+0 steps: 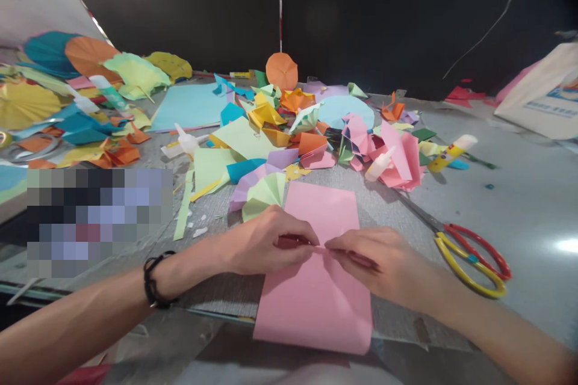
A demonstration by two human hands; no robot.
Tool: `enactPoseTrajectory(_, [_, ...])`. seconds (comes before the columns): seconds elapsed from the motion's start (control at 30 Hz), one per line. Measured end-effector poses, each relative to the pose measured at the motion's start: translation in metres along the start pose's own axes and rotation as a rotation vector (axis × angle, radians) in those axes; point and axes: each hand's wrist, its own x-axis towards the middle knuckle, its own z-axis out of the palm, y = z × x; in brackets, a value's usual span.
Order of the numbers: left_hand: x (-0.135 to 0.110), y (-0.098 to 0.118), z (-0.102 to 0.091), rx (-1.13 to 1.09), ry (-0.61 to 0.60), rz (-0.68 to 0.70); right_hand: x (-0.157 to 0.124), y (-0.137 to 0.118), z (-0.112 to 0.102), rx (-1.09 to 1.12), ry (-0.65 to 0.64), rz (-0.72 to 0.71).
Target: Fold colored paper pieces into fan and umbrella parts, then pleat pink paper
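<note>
A long pink sheet of paper (pixel 316 313) lies in front of me, its near end reaching past the table's edge. Around its middle, my left hand (pixel 271 243) and my right hand (pixel 379 255) pinch the paper between thumb and fingers. The two sets of fingertips almost meet over a small raised fold (pixel 321 249). A black bracelet (pixel 155 280) circles my left wrist. Beyond my left hand sits a pale green pleated paper fan (pixel 265 195). To the right of my right hand rest scissors (pixel 472 258) with red and yellow handles.
Coloured paper scraps and folded shapes (pixel 271 114) cover the table's middle. A yellow glue stick (pixel 453 153) and white glue bottles (pixel 187 140) stand or lie among them. Paper fans (pixel 135 75) pile up at the left. A white bag (pixel 546 93) is at the far right.
</note>
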Motion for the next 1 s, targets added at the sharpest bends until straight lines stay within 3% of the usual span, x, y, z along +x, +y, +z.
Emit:
enactPoseTrajectory(0.13, [0.0,0.001,0.001,0.012,0.031,0.012,0.0,0.001,0.002,0.005,0.018,-0.006])
enactPoseTrajectory(0.37, [0.001,0.003,0.0,-0.106,-0.031,-0.104,-0.009,0.005,0.005,-0.272,-0.015,-0.178])
enactPoseTrajectory(0.53, [0.001,-0.001,0.001,-0.186,-0.03,-0.107,-0.005,-0.004,0.0,-0.402,-0.013,-0.316])
enactPoseTrajectory(0.67, [0.001,0.0,0.001,-0.181,-0.012,-0.106,-0.005,-0.002,0.004,-0.386,0.008,-0.312])
enactPoseTrajectory(0.83, [0.001,-0.001,0.002,-0.163,-0.002,-0.128,-0.009,0.006,0.01,-0.216,0.04,-0.179])
enactPoseTrajectory(1.0, [-0.001,-0.004,0.002,-0.169,-0.006,-0.138,-0.009,0.006,0.01,-0.234,0.008,-0.19])
